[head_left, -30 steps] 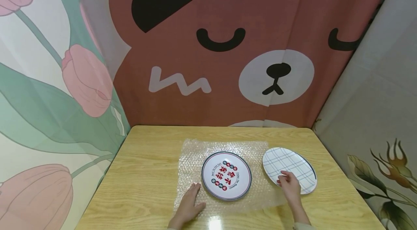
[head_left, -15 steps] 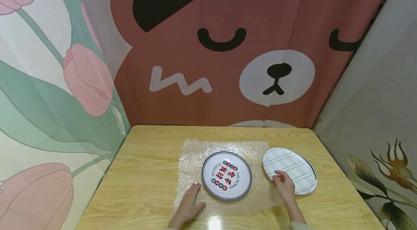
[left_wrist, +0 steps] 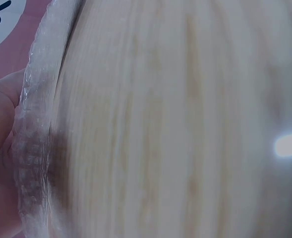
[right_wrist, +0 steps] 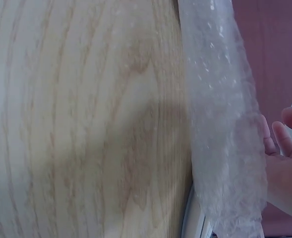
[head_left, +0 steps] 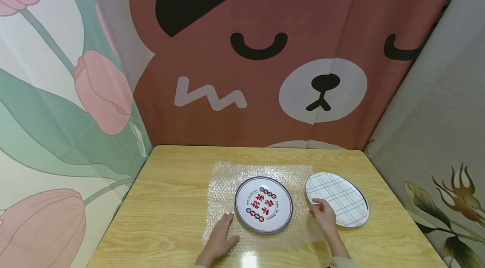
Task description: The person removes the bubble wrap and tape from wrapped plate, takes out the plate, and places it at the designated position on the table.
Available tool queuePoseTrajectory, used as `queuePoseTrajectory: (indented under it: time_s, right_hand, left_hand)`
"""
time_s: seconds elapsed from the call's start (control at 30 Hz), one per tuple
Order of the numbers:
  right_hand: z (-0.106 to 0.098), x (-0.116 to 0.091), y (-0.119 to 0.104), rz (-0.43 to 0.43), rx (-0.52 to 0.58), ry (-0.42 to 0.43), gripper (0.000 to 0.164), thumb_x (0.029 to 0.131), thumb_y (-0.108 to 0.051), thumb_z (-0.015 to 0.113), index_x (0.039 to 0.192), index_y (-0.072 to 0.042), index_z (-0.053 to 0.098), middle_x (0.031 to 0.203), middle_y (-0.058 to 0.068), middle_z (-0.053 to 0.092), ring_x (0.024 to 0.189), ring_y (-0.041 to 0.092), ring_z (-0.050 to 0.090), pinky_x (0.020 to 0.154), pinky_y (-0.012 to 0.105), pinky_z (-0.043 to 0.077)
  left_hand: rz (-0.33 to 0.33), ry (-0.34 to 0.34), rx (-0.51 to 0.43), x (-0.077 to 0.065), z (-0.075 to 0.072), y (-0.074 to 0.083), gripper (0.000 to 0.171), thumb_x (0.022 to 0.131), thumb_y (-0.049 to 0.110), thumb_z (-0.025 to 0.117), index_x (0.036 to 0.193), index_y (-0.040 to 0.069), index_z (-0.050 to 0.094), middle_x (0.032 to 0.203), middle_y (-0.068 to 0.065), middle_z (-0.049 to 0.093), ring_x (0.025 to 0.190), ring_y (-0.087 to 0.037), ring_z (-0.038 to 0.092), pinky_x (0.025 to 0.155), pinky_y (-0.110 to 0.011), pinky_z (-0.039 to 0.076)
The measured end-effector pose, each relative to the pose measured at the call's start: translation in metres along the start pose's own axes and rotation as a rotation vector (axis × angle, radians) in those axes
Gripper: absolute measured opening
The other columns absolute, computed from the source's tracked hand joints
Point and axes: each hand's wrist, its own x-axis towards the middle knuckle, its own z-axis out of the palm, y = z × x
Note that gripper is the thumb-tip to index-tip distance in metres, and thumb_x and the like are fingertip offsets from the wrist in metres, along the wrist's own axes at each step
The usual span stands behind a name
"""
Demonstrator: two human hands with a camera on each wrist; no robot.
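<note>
A sheet of bubble wrap [head_left: 223, 183] lies on the table. On it rests a round white plate [head_left: 282, 207] with a dark rim and red characters. My left hand [head_left: 219, 236] rests flat on the wrap's lower left part, fingertips close by the plate's rim. My right hand [head_left: 323, 217] is over the wrap's right edge, beside an oval white plate [head_left: 345, 194] with a grid of lines. Its fingers are loosely bent and show nothing between them. In the right wrist view, the thumb and fingers of the right hand [right_wrist: 289, 163] stand apart behind the bubble wrap [right_wrist: 225, 124].
The wooden table [head_left: 166, 209] extends left of the wrap and in front of it. A curtain with a bear print [head_left: 212, 124] hangs behind the table. A flowered curtain [head_left: 57, 141] hangs on the left and a grey one [head_left: 424, 133] on the right.
My right hand has moved left, from over the oval plate to the right edge of the bubble wrap. The left hand and both plates have stayed put.
</note>
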Motion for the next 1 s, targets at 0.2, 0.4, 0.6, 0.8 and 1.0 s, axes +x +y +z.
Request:
queuePoseTrajectory:
  time_s: [0.2, 0.4, 0.6, 0.8, 1.0]
  right_hand:
    - [0.006, -0.001, 0.002, 0.001, -0.003, -0.027, 0.025, 0.083, 0.006, 0.049, 0.105, 0.018, 0.047, 0.077, 0.024, 0.059, 0.061, 0.019, 0.061, 0.057, 0.029, 0.053]
    - [0.012, -0.002, 0.005, 0.007, -0.047, -0.059, 0.027, 0.082, 0.004, 0.049, 0.106, 0.017, 0.048, 0.079, 0.024, 0.059, 0.066, 0.027, 0.062, 0.058, 0.027, 0.053]
    - [0.016, -0.002, 0.009, -0.005, -0.040, -0.077, 0.028, 0.081, 0.005, 0.049, 0.105, 0.018, 0.048, 0.076, 0.023, 0.059, 0.062, 0.023, 0.061, 0.056, 0.027, 0.053]
    - [0.021, -0.003, 0.008, -0.001, -0.035, -0.093, 0.028, 0.080, 0.005, 0.048, 0.106, 0.017, 0.049, 0.078, 0.024, 0.059, 0.065, 0.026, 0.061, 0.055, 0.022, 0.050]
    - [0.024, -0.005, 0.005, -0.004, -0.048, -0.101, 0.027, 0.080, 0.004, 0.048, 0.104, 0.017, 0.049, 0.076, 0.021, 0.059, 0.064, 0.026, 0.061, 0.056, 0.027, 0.052]
  left_hand:
    - [0.014, 0.011, 0.008, 0.000, 0.001, 0.000, 0.068, 0.074, 0.024, 0.066, 0.128, -0.008, 0.040, 0.130, -0.025, 0.040, 0.121, -0.042, 0.032, 0.097, -0.056, 0.026]
    - [0.016, 0.015, 0.021, -0.001, 0.001, 0.000, 0.068, 0.075, 0.025, 0.066, 0.128, -0.007, 0.040, 0.130, -0.025, 0.040, 0.121, -0.042, 0.033, 0.096, -0.056, 0.027]
    - [0.000, -0.003, 0.012, 0.000, -0.001, 0.001, 0.068, 0.075, 0.025, 0.066, 0.129, -0.008, 0.039, 0.131, -0.026, 0.039, 0.121, -0.042, 0.031, 0.097, -0.056, 0.026]
    - [0.002, -0.002, 0.012, 0.000, -0.001, 0.003, 0.068, 0.074, 0.023, 0.066, 0.128, -0.008, 0.039, 0.130, -0.026, 0.040, 0.121, -0.042, 0.032, 0.097, -0.055, 0.026]
    - [0.006, 0.001, 0.015, 0.001, -0.001, 0.001, 0.068, 0.074, 0.023, 0.067, 0.128, -0.008, 0.040, 0.130, -0.025, 0.040, 0.121, -0.042, 0.032, 0.097, -0.055, 0.026]
